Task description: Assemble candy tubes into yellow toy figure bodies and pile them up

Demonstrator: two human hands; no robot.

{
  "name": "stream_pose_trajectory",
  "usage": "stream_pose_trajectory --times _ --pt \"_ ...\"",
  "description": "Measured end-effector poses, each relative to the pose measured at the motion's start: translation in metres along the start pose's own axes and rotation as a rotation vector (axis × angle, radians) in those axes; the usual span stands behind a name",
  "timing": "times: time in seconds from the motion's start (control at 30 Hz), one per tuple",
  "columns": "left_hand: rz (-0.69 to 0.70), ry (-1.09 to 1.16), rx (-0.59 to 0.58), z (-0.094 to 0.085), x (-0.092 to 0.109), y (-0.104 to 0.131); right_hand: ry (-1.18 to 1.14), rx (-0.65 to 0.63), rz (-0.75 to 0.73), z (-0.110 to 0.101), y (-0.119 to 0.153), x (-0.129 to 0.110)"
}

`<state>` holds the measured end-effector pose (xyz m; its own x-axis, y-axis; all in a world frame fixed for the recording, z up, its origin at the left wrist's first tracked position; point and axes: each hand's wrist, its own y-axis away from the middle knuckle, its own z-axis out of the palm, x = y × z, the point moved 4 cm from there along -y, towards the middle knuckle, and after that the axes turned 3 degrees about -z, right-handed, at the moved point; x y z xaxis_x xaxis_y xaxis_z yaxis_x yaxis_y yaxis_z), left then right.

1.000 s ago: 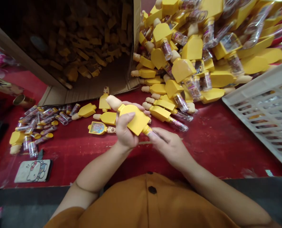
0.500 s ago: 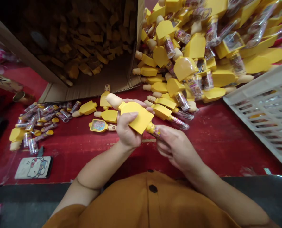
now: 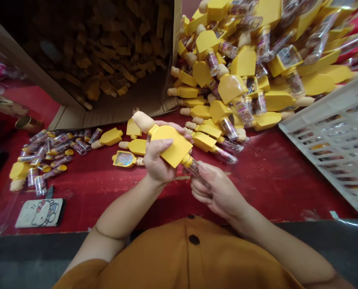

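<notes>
My left hand (image 3: 160, 160) is closed around a yellow plastic toy case (image 3: 174, 145) with a flat back and a cream knobbed end pointing up and left. At its lower right end sits a clear tube (image 3: 192, 165) with a printed label and small bits inside. My right hand (image 3: 216, 188) grips the far part of that tube, fingers wrapped round it. The tube's yellow collar meets the case. Just left of my left hand lie similar yellow cases, one with a picture window (image 3: 124, 159) facing up.
A cardboard box (image 3: 118, 114) of yellow cases lies open at the back left. Finished-looking cases with tubes (image 3: 233, 88) are heaped at the back right, beside a white plastic basket (image 3: 326, 132). Loose tubes (image 3: 58, 150) and a phone (image 3: 40, 212) lie left on the red table (image 3: 266, 180).
The case and both hands have shifted slightly left. My right hand has moved a little down and left along the tube, and more of the tube shows now.
</notes>
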<state>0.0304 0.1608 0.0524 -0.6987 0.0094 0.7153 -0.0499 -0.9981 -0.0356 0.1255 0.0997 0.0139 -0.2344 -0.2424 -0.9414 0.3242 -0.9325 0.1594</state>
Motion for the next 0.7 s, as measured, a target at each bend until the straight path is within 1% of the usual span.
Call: stream_pose_trajectory --times 0.03,0.07,0.1,0.17,0.2,0.23,0.27,0.33,0.37,0.4,0.43,0.47,0.53,0.57,0.63,0.7 --pt "-0.012 -0.001 -0.006 -0.001 0.0 -0.001 -0.055 -0.042 0.047 0.001 -0.001 0.001" --pt "-0.029 -0.008 -0.006 -0.002 -0.001 -0.002 -0.015 -0.043 0.043 0.0 -0.001 0.001" --pt "-0.04 -0.02 0.003 -0.003 -0.002 -0.002 0.103 -0.001 -0.014 -0.003 -0.002 -0.002" --pt "-0.029 -0.04 0.017 -0.003 -0.003 -0.002 0.407 0.129 -0.193 -0.01 -0.002 -0.009" --pt "-0.02 -0.043 0.01 -0.002 -0.004 -0.002 0.504 0.157 -0.255 -0.011 -0.001 -0.01" --pt "-0.022 -0.045 -0.011 -0.001 -0.004 -0.002 0.517 0.137 -0.27 -0.011 0.0 -0.008" --pt "-0.034 -0.053 -0.046 0.001 -0.005 -0.002 0.45 0.066 -0.234 -0.01 0.0 -0.004" --pt "-0.099 -0.116 -0.141 0.004 -0.007 -0.005 0.231 -0.098 -0.098 -0.006 0.001 0.006" --pt "-0.127 -0.183 -0.183 0.002 -0.008 -0.009 0.173 -0.117 -0.059 -0.008 0.001 0.008" --pt "-0.131 -0.279 -0.209 -0.001 -0.007 -0.014 0.191 -0.077 -0.058 -0.013 -0.001 0.007" --pt "-0.119 -0.408 -0.222 -0.006 -0.006 -0.02 0.282 0.017 -0.097 -0.022 -0.004 0.003" --pt "-0.092 -0.574 -0.222 -0.013 -0.004 -0.026 0.416 0.145 -0.166 -0.034 -0.007 -0.005" --pt "-0.014 -0.998 -0.229 -0.027 0.001 -0.038 0.685 0.373 -0.301 -0.06 -0.016 -0.02" --pt "0.019 -1.225 -0.246 -0.034 0.002 -0.042 0.78 0.444 -0.34 -0.073 -0.021 -0.026" --pt "0.026 -1.61 -0.325 -0.044 0.0 -0.046 0.879 0.511 -0.372 -0.094 -0.034 -0.031" --pt "-0.02 -1.828 -0.433 -0.051 -0.007 -0.047 0.9 0.526 -0.403 -0.108 -0.042 -0.03"
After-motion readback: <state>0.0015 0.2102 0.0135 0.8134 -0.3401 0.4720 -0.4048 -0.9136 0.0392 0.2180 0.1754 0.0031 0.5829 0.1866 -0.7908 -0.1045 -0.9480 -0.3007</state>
